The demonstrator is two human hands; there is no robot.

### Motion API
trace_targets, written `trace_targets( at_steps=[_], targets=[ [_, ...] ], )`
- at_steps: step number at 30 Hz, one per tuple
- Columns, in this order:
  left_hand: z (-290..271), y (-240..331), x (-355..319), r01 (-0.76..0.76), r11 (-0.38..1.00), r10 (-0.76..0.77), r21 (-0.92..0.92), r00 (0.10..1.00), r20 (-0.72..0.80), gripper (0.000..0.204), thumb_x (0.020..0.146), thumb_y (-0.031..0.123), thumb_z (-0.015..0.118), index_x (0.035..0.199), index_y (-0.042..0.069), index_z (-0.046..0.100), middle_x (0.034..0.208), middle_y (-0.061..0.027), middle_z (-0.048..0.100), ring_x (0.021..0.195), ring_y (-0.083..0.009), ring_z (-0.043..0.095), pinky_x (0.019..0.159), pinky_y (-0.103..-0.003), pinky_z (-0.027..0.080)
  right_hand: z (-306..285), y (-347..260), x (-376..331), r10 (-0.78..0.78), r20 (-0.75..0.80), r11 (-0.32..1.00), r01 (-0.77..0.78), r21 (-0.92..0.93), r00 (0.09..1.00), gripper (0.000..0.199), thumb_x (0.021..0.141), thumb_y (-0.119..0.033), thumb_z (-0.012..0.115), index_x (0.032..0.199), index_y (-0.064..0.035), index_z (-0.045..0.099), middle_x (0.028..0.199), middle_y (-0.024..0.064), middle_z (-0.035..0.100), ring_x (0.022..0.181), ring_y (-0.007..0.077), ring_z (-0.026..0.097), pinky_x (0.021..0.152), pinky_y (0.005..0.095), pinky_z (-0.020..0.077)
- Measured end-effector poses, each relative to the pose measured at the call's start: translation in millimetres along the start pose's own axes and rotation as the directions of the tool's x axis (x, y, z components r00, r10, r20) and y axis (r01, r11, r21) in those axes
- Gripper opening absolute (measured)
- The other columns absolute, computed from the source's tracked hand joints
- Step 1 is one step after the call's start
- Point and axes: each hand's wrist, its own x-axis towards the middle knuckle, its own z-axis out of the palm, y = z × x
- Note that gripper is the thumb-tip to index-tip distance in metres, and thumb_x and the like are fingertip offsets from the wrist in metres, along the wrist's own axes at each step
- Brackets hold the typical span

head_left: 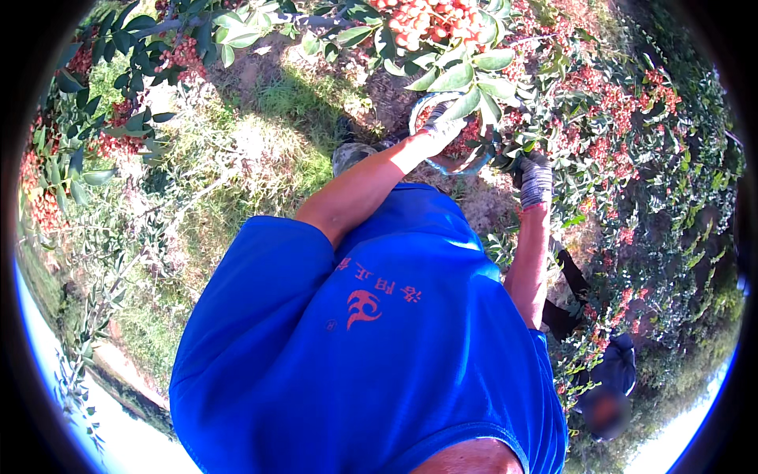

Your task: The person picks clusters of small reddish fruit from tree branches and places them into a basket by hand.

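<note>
Basket (430,110) partly filled with red berries, hanging among the branches. Our gloved left hand (439,126) grips its rim, fingers closed; our gloved right hand (535,178) reaches into foliage, grip unclear. Many berry clusters (430,20) remain unpicked.

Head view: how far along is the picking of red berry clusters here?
Done: the round container with a blue rim already seems to hold some red berries, though leaves hide most of it. In hand: the left gloved hand reaches into the leafy branch at the container, and the right gloved hand is among the foliage beside it. Left: many red berry clusters hang overhead and across the bush on the right.
</note>
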Motion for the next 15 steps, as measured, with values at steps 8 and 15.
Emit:
trace_targets(
  at_steps=[8, 15],
  targets=[
    [-41.5, 44.8, 44.1, 0.176, -0.537, -0.494, -0.825, 0.727, 0.476, 0.01, 0.084, 0.015, 0.062, 0.087, 0.005, 0.065, 0.082, -0.0046, 0.065, 0.081, -0.0163, 0.062, 0.07, -0.03, 0.049, 14.3, -2.9, -2.2, -0.047, -0.047, 0.995, 0.051, 0.087, 0.998, 0.01, 0.083, -0.006, 0.061, 0.074, -0.0055, 0.065, 0.052, -0.0004, 0.051, 0.038, 0.0107, 0.043, 0.037, 0.0257, 0.0311],
    [-97.4, 82.2, 60.6, 0.308, -0.397, -0.401, -0.864, 0.789, 0.466, 0.019, 0.081, 0.02, 0.078, 0.093, 0.006, 0.073, 0.077, -0.0021, 0.069, 0.066, -0.0107, 0.061, 0.062, -0.027, 0.047, 14.0, 1.0, 0.9, -0.015, -0.049, 0.996, 0.019, 0.088, 0.999, 0.012, 0.084, -0.001, 0.06, 0.092, -0.0015, 0.068, 0.063, 0.0001, 0.06, 0.043, 0.0075, 0.045, 0.04, 0.0229, 0.0324]
  ],
)
